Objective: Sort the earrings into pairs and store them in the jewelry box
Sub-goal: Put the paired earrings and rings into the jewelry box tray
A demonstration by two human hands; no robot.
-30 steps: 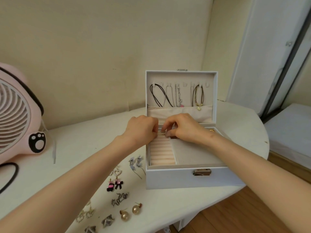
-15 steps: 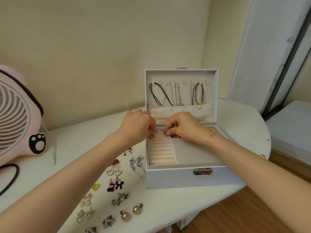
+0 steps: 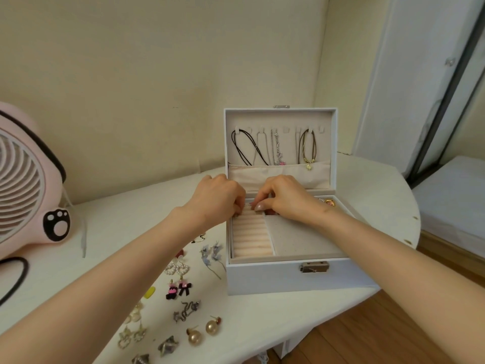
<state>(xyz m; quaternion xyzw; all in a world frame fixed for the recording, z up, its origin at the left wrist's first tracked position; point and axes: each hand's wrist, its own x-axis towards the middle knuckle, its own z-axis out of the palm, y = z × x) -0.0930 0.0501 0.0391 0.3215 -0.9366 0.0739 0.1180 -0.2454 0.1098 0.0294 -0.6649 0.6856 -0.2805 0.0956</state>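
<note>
An open white jewelry box (image 3: 288, 279) stands on the white table (image 3: 262, 324), with necklaces hanging inside its raised lid (image 3: 280, 119). My left hand (image 3: 217, 198) and my right hand (image 3: 286, 198) meet at the far end of the peach ring rolls (image 3: 252, 237). Both have curled fingers that pinch a small silvery earring (image 3: 247, 205), which is mostly hidden. Left of the box lie paired earrings: blue flowers (image 3: 211, 253), pearl hearts (image 3: 178, 269), pink-black bows (image 3: 178, 290), silver twists (image 3: 186, 311) and gold pearl balls (image 3: 203, 332).
A pink fan (image 3: 26, 179) and a black cable (image 3: 15, 279) sit at the left. More earrings (image 3: 131, 336) lie near the table's front edge. A gold and red piece (image 3: 329, 202) rests in the box's far right compartment. Wooden floor (image 3: 367, 337) shows below right.
Both hands have shifted slightly farther back over the ring rolls. My left forearm has moved aside, so more earrings on the table show.
</note>
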